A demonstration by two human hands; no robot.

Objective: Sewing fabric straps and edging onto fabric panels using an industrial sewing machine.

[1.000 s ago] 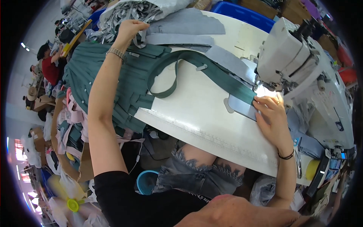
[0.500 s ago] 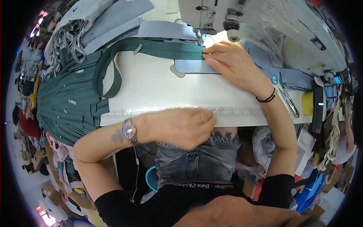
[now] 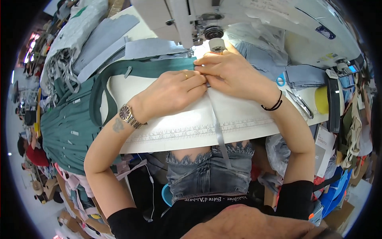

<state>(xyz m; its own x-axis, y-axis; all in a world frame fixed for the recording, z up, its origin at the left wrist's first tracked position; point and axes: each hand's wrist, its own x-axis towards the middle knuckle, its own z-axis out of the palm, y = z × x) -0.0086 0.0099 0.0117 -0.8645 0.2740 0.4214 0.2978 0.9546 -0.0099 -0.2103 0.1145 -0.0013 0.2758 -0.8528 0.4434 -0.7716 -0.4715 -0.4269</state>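
My right hand (image 3: pixel 234 75) pinches the end of a green fabric strip (image 3: pixel 159 67) beside the sewing machine's (image 3: pixel 187 24) needle area. The strip carries a small grey tab (image 3: pixel 128 72) that looks like a zipper pull. My left hand (image 3: pixel 175 92) is closed, its fingertips meeting those of the right hand. A narrow light grey ribbon (image 3: pixel 217 129) hangs from the left fingertips across the table edge toward my lap. Exactly where the ribbon meets the strip is hidden by my fingers. Leftward, the strip loops into a heap of green strips (image 3: pixel 65 123) with more grey tabs.
A printed ruler scale (image 3: pixel 183 133) runs along the white table's (image 3: pixel 254 113) front edge. At the right lie scissors (image 3: pixel 300 104), blue-handled snips (image 3: pixel 281 79) and a yellow roll (image 3: pixel 321 99). Grey-blue fabric pieces (image 3: pixel 155 48) are stacked behind the strip.
My left hand has risen from the table's front edge to join my right hand at the strip's end. The grey ribbon now hangs below it. The view has shifted slightly.
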